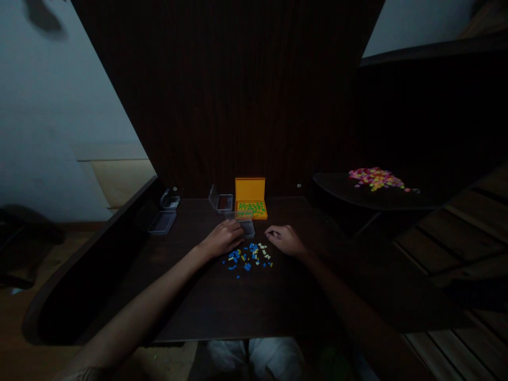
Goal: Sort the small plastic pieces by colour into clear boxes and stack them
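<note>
My left hand (222, 238) rests on the dark table (206, 301) with its fingers curled against a small clear plastic box (248, 227). My right hand (283, 239) lies a little to the right, fingers bent in a loose pinch; what they hold is too small to make out. Between and just below the hands lies a scatter of several small blue, yellow and white pieces (249, 256). Behind the clear box stands an open orange case (250, 199) with green and yellow pieces inside.
Another clear box (221, 201) stands open left of the orange case, and a flat clear lid (162, 222) lies at the table's left edge near a small dark object (170, 200). A pile of pink and yellow pieces (375, 178) sits on a round surface at right.
</note>
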`<control>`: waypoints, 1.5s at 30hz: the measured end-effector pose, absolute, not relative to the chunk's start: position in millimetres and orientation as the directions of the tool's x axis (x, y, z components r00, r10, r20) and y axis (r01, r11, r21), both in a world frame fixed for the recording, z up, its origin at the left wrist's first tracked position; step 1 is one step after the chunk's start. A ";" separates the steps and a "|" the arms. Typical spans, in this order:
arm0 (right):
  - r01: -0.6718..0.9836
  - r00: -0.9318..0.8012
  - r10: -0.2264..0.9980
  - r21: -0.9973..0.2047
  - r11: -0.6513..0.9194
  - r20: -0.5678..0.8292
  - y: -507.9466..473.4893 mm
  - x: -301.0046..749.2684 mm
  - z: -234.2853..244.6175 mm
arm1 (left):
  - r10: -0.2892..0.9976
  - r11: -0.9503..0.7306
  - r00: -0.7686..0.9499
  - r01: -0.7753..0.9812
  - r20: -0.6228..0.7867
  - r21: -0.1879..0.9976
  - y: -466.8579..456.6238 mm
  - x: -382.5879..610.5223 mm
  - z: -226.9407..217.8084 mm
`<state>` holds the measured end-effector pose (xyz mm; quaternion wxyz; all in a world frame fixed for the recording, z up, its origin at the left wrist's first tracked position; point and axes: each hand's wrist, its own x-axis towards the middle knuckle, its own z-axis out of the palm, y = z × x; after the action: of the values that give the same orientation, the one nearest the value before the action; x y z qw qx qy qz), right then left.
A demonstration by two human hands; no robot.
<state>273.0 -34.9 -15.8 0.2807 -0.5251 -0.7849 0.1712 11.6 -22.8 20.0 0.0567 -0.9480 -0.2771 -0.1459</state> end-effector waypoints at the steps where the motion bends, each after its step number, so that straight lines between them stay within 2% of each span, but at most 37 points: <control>1: 0.727 -0.290 0.920 -0.564 0.391 0.263 -34.8 273.1 -16.1 | 0.512 -0.834 0.789 0.551 0.340 -0.024 -21.1 10.4 18.4; 4: 0.719 -0.307 0.914 -0.564 0.406 0.267 -35.0 273.4 -17.1 | 0.537 -0.802 0.708 0.597 0.459 0.017 -19.8 1.8 13.3; 8: 0.687 -0.353 0.894 -0.573 0.447 0.275 -36.9 271.8 -17.9 | 0.620 -0.727 0.552 0.672 0.557 0.143 -22.8 -17.9 10.2; 16: 0.567 -0.396 0.879 -0.681 0.463 0.267 -45.8 257.9 -15.7 | 0.725 -0.645 0.429 0.698 0.539 0.311 -25.7 -27.3 15.6; 23: 0.588 -0.464 0.845 -0.621 0.519 0.267 -46.8 260.3 -11.5 | 0.738 -0.659 0.440 0.633 0.512 0.406 -25.9 -17.3 1.2; 29: 0.581 -0.473 0.849 -0.641 0.501 0.235 -47.1 263.6 -7.8 | 0.798 -0.597 0.390 0.613 0.458 0.518 -26.3 -16.3 0.0; 35: 0.587 -0.469 0.864 -0.666 0.461 0.185 -47.7 265.6 -2.5 | 0.821 -0.571 0.397 0.597 0.411 0.563 -25.7 -15.7 -1.5; 40: 0.557 -0.460 0.855 -0.672 0.488 0.239 -50.5 263.3 -3.6 | 0.852 -0.523 0.405 0.612 0.333 0.593 -22.8 -15.6 -4.7; 45: 0.508 -0.511 0.811 -0.662 0.551 0.284 -54.2 259.3 -8.0 | 0.848 -0.529 0.419 0.632 0.324 0.566 -21.5 -15.6 -4.1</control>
<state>259.3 -54.2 -8.0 0.2944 -0.3973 -0.8300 0.2580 -15.6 -21.5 -4.1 -0.1821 -0.8224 -0.4501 -0.2966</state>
